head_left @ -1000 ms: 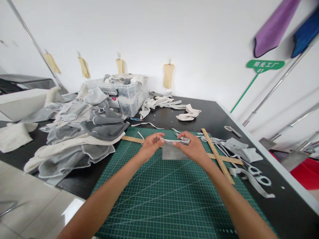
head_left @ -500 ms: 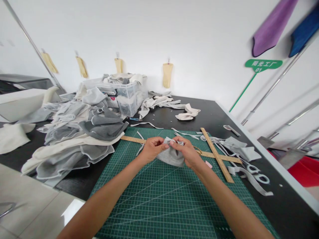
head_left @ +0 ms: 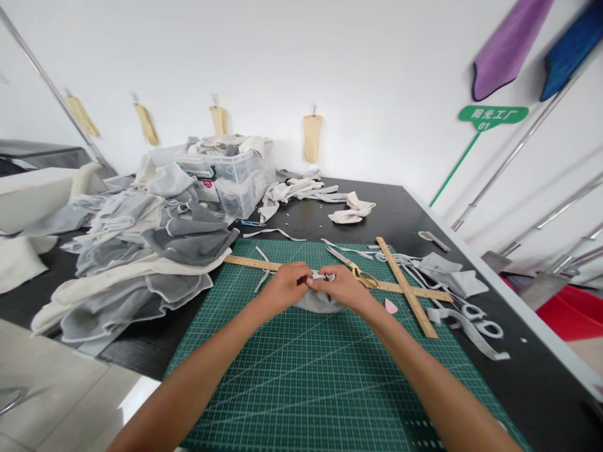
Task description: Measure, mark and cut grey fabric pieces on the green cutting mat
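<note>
Both hands meet over the green cutting mat (head_left: 301, 383). My left hand (head_left: 285, 285) and my right hand (head_left: 343, 289) are closed, fingertips touching, pinching a small piece of grey fabric (head_left: 318, 302) with a pale edge strip. The fabric is bunched up and mostly hidden under my fingers. Gold-handled scissors (head_left: 353, 269) lie just beyond my right hand, beside two crossed wooden rulers (head_left: 405, 285). A small pink chalk piece (head_left: 391, 306) lies on the mat to the right of my right wrist.
A big heap of grey and cream fabric (head_left: 136, 257) covers the table's left side, with a clear plastic bin (head_left: 226, 176) behind it. Cut strips and scraps (head_left: 461, 301) lie at the right. Cream fabric pieces (head_left: 351, 213) lie further back on the black table (head_left: 405, 213).
The fabric, held stretched flat between my hands a second ago, is now gathered into a small bunch. My hands have come together and dropped slightly toward the mat, uncovering the scissors and chalk.
</note>
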Tool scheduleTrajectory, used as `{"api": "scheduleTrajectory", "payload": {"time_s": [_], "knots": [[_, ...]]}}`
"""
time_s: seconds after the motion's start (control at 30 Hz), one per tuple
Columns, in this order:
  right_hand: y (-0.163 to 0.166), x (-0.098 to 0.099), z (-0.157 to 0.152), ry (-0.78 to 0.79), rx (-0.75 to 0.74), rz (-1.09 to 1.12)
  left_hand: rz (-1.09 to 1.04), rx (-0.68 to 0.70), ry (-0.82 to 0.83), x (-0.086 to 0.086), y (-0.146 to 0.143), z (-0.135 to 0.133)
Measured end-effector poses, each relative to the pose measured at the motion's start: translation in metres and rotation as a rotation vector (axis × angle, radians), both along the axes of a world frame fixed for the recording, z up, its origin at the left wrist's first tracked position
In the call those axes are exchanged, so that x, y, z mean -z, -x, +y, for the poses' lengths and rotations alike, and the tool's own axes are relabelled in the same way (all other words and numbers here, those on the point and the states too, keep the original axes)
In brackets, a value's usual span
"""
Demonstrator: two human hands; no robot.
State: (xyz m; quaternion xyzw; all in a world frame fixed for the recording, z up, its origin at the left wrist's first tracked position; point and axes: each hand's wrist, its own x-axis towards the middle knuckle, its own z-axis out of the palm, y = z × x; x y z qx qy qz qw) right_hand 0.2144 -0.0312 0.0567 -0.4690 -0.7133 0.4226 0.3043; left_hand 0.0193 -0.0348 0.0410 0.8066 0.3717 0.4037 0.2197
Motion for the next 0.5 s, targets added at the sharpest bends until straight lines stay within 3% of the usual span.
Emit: {"api": "scheduleTrajectory", "payload": {"time_s": [0.23,0.4,0.5], "knots": [[0.003,-0.005,-0.002,0.006,0.068,0.234,-0.005,-0.066,0.108,0.003,-0.003,0.002],[0.003,-0.011,-0.003,0.049,0.114,0.385,-0.001,0.068,0.250,0.006,0.001,0.006],[-0.002,-0.010,0.001,0.013,0.035,0.300,0.000,0.167,0.291,0.010,0.000,0.007]]}}
